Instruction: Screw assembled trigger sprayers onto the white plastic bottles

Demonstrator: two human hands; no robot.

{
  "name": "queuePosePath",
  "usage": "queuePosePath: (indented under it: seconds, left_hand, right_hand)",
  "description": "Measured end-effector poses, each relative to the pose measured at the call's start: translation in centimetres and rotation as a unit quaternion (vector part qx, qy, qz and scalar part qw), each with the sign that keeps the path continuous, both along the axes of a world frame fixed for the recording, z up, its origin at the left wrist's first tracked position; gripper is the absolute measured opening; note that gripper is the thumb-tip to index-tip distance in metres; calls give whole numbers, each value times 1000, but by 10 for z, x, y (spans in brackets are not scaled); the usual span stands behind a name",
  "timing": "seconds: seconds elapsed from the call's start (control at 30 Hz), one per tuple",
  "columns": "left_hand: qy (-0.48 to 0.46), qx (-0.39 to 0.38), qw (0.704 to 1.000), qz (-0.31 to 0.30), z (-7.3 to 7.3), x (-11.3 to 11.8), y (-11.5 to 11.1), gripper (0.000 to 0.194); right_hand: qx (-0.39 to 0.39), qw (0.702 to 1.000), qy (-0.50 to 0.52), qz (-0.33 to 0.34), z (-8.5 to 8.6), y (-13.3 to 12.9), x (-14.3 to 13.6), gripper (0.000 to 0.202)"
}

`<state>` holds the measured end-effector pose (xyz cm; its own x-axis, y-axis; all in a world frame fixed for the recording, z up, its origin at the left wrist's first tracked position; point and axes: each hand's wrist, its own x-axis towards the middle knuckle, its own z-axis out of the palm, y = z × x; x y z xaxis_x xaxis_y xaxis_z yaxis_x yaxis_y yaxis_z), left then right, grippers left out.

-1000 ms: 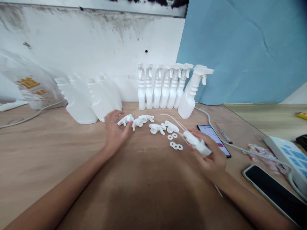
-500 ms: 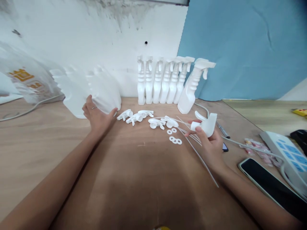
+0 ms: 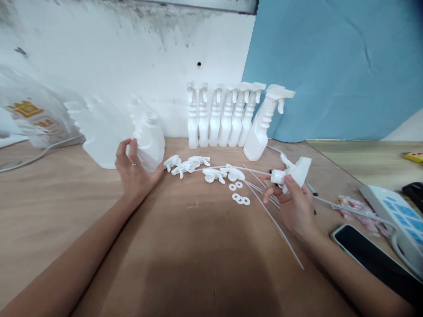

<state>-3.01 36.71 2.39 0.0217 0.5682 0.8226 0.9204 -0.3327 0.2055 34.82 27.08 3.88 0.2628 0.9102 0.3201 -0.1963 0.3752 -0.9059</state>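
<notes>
My left hand [image 3: 136, 171] is wrapped round a white open-necked spray bottle [image 3: 151, 143], thumb on its right side and fingers on its left. In my right hand [image 3: 294, 202] is a white trigger spray head [image 3: 299, 171], pinched between thumb and fingers and lying sideways. A thin white dip tube [image 3: 231, 167] runs leftward from its collar. Several loose spray heads [image 3: 214, 175] lie between my hands. Beside them are several white washers [image 3: 240, 199], and more thin tubes [image 3: 277, 224] lie under my right hand.
Several bottles with heads fitted [image 3: 226, 119] stand in a row by the wall. More headless bottles [image 3: 99, 136] and a plastic bag [image 3: 36, 116] are at left. A phone [image 3: 363, 251], a power strip [image 3: 393, 211] and small wrapped packets [image 3: 360, 211] lie at right.
My left hand has closed round a bottle, which has turned and shifted, its neck now facing me more. My right hand has moved slightly right with the spray head.
</notes>
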Motion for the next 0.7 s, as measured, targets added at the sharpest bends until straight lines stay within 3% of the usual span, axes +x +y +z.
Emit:
queuePosePath:
  seconds: [0.13,0.23,0.43,0.7]
  left_hand:
    - [101,31,993,-50,-7,-5,-19,94]
    - [124,25,989,-73,-10,-7,-21,104]
    - [166,27,984,-56,-8,1,-19,98]
    - [183,17,982,-49,-10,2,-20,93]
  right_hand:
    - [-6,999,44,2,3,7,19,27]
    - [-11,996,88,-23,6,11,31,27]
    - [4,994,109,-30,11,12,32,27]
    - [8,997,73,-2,5,12,28,32]
